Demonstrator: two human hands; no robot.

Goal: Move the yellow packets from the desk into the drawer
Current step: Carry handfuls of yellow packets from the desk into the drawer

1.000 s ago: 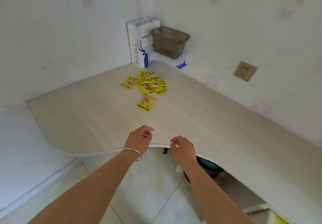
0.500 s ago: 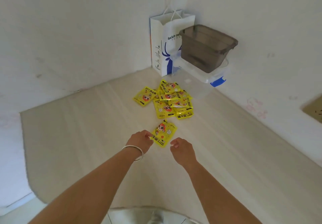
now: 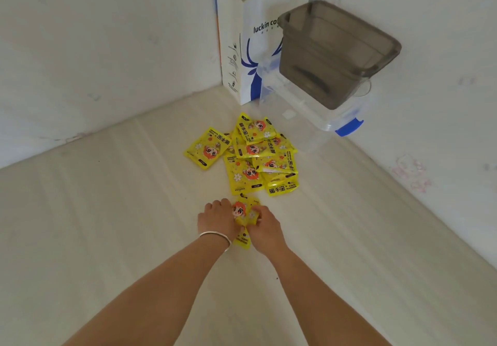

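Several yellow packets (image 3: 250,154) with an orange cartoon face lie in a loose pile on the pale wooden desk (image 3: 107,211), near its back corner. One packet (image 3: 243,212) lies apart, closer to me. My left hand (image 3: 216,218), with a silver bangle on the wrist, grips its left side. My right hand (image 3: 262,226) grips its right side. Both hands cover the packet's middle; its lower end shows between the wrists. No drawer is in view.
A white paper bag (image 3: 247,36) with blue print stands in the corner. Beside it a dark translucent tub (image 3: 333,52) sits on a clear lidded box with a blue latch (image 3: 348,128). White walls close the desk at the back and right.
The view has come in over the desk. Both hands reached forward from the desk's front edge to the nearest packet and closed on it.
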